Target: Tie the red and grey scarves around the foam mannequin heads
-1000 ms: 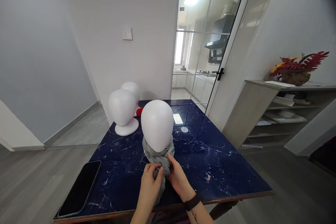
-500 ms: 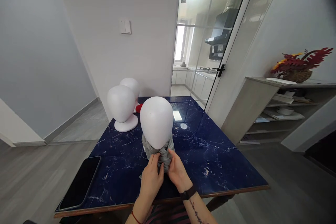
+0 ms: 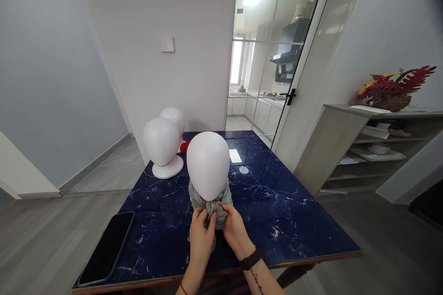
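Observation:
A white mannequin head (image 3: 208,165) stands near the front of a dark blue marble table (image 3: 277,212). A grey scarf (image 3: 212,203) is wrapped round its neck. My left hand (image 3: 201,238) and my right hand (image 3: 234,231) are side by side just below the head's chin, both with fingers closed on the scarf's knotted front. A dark band sits on my right wrist, a thin red string on my left.
Two more white mannequin heads (image 3: 162,144) stand at the table's back left, with something red (image 3: 184,146) behind them. A black phone (image 3: 106,248) lies at the front left corner. A glass door (image 3: 277,55) is behind; shelves (image 3: 374,147) with a flower basket stand at right.
Both hands have moved up the scarf from its hanging end to the knot right under the chin. The mannequin head stays in place.

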`<state>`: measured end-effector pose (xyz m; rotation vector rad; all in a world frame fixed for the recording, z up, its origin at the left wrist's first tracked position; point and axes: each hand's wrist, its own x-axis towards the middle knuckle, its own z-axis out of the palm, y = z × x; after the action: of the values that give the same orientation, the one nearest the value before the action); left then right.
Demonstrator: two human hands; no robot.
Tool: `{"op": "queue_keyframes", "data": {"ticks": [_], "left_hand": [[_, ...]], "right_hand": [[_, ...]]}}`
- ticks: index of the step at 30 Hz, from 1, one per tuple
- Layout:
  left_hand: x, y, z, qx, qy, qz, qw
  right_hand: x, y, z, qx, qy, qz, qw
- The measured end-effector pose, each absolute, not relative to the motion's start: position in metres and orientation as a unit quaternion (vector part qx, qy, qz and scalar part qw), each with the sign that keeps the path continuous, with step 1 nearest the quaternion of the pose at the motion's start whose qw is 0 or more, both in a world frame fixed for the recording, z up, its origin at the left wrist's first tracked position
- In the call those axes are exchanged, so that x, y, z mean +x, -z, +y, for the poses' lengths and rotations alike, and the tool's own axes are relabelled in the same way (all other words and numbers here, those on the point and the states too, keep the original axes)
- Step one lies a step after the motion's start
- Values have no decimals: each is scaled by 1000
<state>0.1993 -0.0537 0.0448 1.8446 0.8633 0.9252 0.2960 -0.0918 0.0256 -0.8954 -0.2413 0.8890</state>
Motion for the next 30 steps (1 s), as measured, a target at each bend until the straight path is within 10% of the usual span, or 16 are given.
{"op": "queue_keyframes", "data": {"ticks": [14, 30], "left_hand": [[190, -41, -61, 756, -386, 287, 444], [164, -17, -23, 721, -403, 379, 418]], "right_hand": [[288, -42, -134, -686, -144, -391, 597], [365, -58, -86, -385, -302, -82, 868]]}}
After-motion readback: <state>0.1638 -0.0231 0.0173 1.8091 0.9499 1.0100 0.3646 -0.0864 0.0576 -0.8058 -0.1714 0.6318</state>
